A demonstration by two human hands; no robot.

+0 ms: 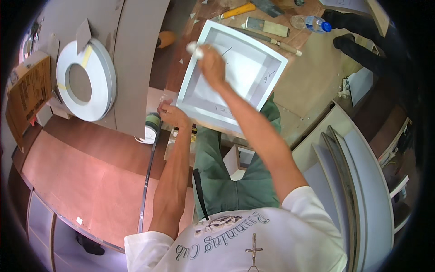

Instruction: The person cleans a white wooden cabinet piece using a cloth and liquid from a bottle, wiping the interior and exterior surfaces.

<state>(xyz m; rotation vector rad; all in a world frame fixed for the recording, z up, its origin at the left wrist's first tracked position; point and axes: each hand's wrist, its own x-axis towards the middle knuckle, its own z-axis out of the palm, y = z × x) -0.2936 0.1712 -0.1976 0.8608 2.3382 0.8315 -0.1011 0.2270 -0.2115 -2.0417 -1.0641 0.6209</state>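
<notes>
A shallow white open box (244, 68) with pencil marks on its inner walls lies tilted on the workbench before me. My right hand (212, 65) reaches across it, fingers closed around a small white wad (195, 49) at the far left wall; whether it is cloth or paper I cannot make out. Beside the near left corner is my left hand (174, 114), its fingers curled together. What they hold, if anything, is too small to name. A green and white round container (152, 123) stands just below that hand.
A large roll of white edge banding (86, 81) is at the left. Behind the box lie a yellow-handled tool (238, 11), a wide scraper-like piece (267, 27), a wooden-handled file (281, 44) and a plastic bottle (311, 23). Panels (344, 172) stand at the right.
</notes>
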